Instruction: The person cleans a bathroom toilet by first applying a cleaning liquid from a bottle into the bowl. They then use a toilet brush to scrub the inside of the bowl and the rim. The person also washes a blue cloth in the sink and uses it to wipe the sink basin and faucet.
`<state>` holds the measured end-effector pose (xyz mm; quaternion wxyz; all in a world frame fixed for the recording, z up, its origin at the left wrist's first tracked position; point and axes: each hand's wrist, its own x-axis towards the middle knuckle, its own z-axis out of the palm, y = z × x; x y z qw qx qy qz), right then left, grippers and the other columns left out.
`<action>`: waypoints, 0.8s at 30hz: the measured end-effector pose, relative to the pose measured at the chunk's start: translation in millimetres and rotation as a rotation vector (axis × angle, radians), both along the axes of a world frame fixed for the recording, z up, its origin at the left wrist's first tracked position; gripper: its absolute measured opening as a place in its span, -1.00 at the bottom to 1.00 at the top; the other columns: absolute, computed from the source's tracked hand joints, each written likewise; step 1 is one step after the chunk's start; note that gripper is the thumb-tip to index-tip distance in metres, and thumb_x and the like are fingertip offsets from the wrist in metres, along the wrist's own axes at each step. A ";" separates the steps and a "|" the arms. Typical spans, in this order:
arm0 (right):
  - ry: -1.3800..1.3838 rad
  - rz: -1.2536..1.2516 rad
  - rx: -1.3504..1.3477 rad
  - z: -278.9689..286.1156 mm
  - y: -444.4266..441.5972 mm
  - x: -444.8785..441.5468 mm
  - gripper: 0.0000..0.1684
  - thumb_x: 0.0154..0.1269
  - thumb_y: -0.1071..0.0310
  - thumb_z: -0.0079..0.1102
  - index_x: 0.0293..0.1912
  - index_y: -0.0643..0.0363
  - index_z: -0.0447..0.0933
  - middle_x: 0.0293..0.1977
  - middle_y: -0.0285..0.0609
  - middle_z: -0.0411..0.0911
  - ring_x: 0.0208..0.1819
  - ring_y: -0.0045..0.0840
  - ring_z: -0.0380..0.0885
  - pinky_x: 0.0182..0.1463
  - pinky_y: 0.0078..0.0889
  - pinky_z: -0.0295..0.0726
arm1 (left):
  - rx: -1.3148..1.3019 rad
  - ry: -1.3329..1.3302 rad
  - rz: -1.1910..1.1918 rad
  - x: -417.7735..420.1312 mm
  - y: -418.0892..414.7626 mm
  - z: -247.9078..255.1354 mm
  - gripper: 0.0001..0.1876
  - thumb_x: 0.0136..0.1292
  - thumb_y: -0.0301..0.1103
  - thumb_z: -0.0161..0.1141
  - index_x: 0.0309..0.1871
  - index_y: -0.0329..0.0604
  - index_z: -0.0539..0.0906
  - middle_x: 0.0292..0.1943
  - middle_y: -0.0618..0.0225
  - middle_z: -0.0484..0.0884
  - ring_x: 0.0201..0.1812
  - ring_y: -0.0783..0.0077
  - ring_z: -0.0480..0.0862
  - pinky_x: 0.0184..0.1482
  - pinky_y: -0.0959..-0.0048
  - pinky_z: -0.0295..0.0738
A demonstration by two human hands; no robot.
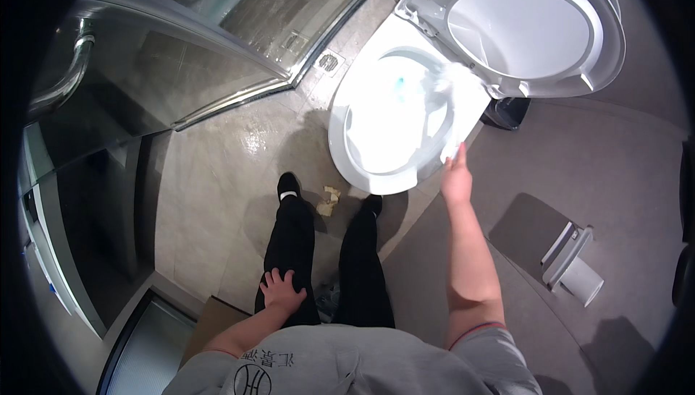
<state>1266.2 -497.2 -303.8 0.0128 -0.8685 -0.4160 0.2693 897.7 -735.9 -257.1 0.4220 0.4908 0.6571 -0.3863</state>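
Note:
My right hand [457,180] is shut on the white handle of what looks like a toilet brush [452,83], beside the toilet's right rim. Its pale, blurred head lies over the rear right of the bowl, and glare hides its exact outline. The white toilet [341,145] stands before me with its seat [594,31] and lid [524,29] raised. Inside the bowl, a blue-green spot [402,88] shows against the bright glare. Holding nothing, my left hand [283,292] rests on my left thigh with its fingers spread.
Crumpled yellowish scraps [328,201] lie on the floor between my shoes. A glass shower enclosure [212,69] with a metal handle [81,64] rises at the left, near a floor drain [328,62]. A dark container [507,113] stands behind the toilet. At right is a toilet-paper holder [567,259].

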 end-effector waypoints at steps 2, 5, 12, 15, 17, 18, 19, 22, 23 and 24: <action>0.080 0.120 -0.003 -3.1 6.6 -22.5 -0.38 0.33 0.23 -0.09 0.36 -0.03 0.07 -0.23 0.20 0.55 -0.17 -0.01 0.55 -0.09 -0.10 0.50 | -0.007 -0.001 0.000 -0.9 -0.5 0.6 -0.30 0.02 0.10 0.20 0.25 0.16 0.30 0.31 0.10 0.10 0.34 0.01 0.05 0.28 -0.05 0.01; 0.171 0.224 0.022 -7.0 60.7 -56.6 -0.39 0.32 0.23 -0.11 0.34 -0.02 0.12 -0.24 0.17 0.56 -0.18 -0.05 0.55 -0.08 -0.10 0.49 | 0.000 0.000 -0.029 0.6 2.9 1.4 -0.31 0.02 0.09 0.20 0.25 0.16 0.30 0.30 0.10 0.10 0.34 0.02 0.06 0.28 -0.04 0.02; 0.359 0.441 -0.013 -70.4 5.3 -73.1 -0.40 0.31 0.26 -0.09 0.32 0.10 0.16 -0.36 0.08 0.57 -0.46 -0.22 0.55 -0.29 -0.24 0.53 | -0.011 0.009 0.000 4.9 -2.2 1.7 -0.30 0.01 0.10 0.21 0.25 0.14 0.31 0.30 0.09 0.10 0.34 0.01 0.05 0.28 -0.04 0.01; 0.797 -0.244 -0.141 -44.2 70.2 -71.9 -0.51 0.31 0.29 -0.07 0.22 0.13 0.27 -0.53 -0.12 0.46 -0.68 -0.48 0.36 -0.51 -0.45 0.45 | 0.014 0.013 -0.018 4.7 -1.1 -1.8 -0.29 -0.02 0.10 0.22 0.23 0.11 0.33 0.29 0.08 0.11 0.34 0.03 0.05 0.28 -0.02 0.01; 1.113 -0.865 0.097 -42.8 117.1 -63.4 -0.75 0.34 0.31 -0.11 -0.03 0.16 0.36 -0.64 -0.27 0.31 -0.74 -0.61 0.23 -0.62 -0.59 0.33 | 0.019 0.018 -0.035 2.5 -3.3 -4.6 -0.29 -0.02 0.10 0.22 0.22 0.11 0.33 0.29 0.07 0.11 0.34 0.03 0.05 0.28 -0.01 0.00; 1.272 -1.274 0.177 -38.9 128.8 -56.4 -0.84 0.37 0.31 -0.15 -0.19 0.16 0.36 -0.68 -0.33 0.25 -0.75 -0.63 0.20 -0.66 -0.63 0.28 | 0.010 0.005 -0.025 0.5 -3.5 -5.2 -0.30 -0.01 0.09 0.22 0.22 0.11 0.33 0.29 0.07 0.10 0.34 0.02 0.04 0.29 -0.01 -0.01; 1.438 -1.427 0.368 -49.2 119.2 -44.7 -0.85 0.39 0.30 -0.19 -0.26 0.13 0.31 -0.69 -0.35 0.23 -0.76 -0.65 0.18 -0.68 -0.65 0.24 | 0.010 0.002 -0.015 -0.7 -6.6 -4.9 -0.31 -0.01 0.09 0.21 0.22 0.11 0.33 0.29 0.07 0.10 0.34 0.01 0.04 0.28 -0.01 -0.01; 1.622 -1.753 0.797 -56.3 83.0 -39.6 -0.75 0.44 0.26 -0.30 -0.40 0.09 0.21 -0.72 -0.43 0.16 -0.77 -0.71 0.11 -0.75 -0.69 0.12 | 0.012 -0.002 0.022 -2.0 -13.5 -7.7 -0.31 -0.01 0.09 0.21 0.21 0.11 0.33 0.28 0.07 0.10 0.34 0.00 0.03 0.28 -0.02 -0.01; 1.496 -1.791 0.798 -51.1 78.9 -51.4 -0.72 0.45 0.23 -0.33 -0.41 0.08 0.20 -0.73 -0.45 0.12 -0.77 -0.72 0.08 -0.77 -0.69 0.08 | 0.009 0.001 0.038 -0.4 -13.3 -6.8 -0.31 -0.02 0.09 0.21 0.21 0.11 0.34 0.28 0.07 0.11 0.33 0.00 0.03 0.28 -0.02 -0.01; 1.530 -1.689 0.855 -43.4 80.9 -62.4 -0.72 0.46 0.21 -0.34 -0.39 0.08 0.22 -0.72 -0.46 0.13 -0.76 -0.74 0.09 -0.75 -0.73 0.10 | 0.009 0.000 0.046 -0.3 -10.6 -6.7 -0.31 -0.02 0.09 0.22 0.20 0.11 0.34 0.28 0.07 0.11 0.33 0.00 0.03 0.28 -0.02 -0.01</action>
